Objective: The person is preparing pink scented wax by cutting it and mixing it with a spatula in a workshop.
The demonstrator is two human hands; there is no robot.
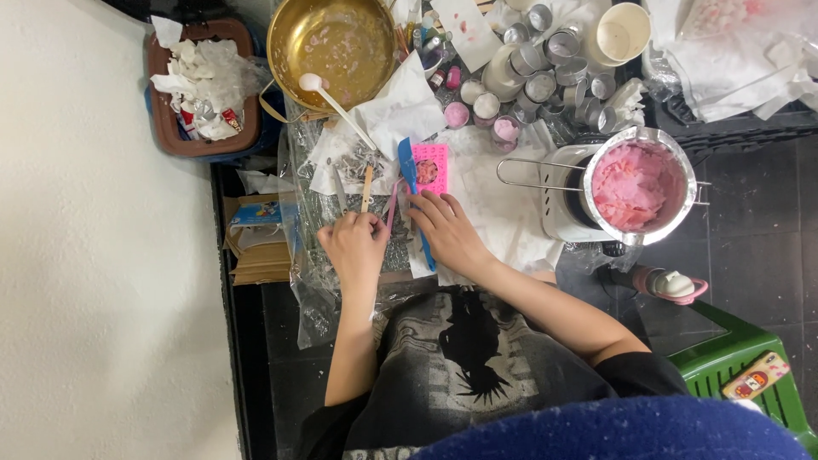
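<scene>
My left hand (pixel 354 243) is curled around the lower end of a thin wooden stick (pixel 367 182) that points away from me over crumpled clear plastic. My right hand (pixel 447 230) rests just to its right, fingertips on the near edge of a small pink silicone mould (pixel 432 162). One cavity of the mould holds pale pink material. A blue spatula (pixel 407 162) lies along the mould's left side. Its handle runs back beside and partly under my right hand.
A steel pot (pixel 677 162) of pink flakes sits on a white hotplate (pixel 558 192) at right. A gold bowl (pixel 341 43) with a white spoon (pixel 332 100) is behind. Several metal tins (pixel 545 60), a paper cup (pixel 622 32), a brown basket (pixel 162 111) of tissue and a green stool (pixel 733 358) surround the work area.
</scene>
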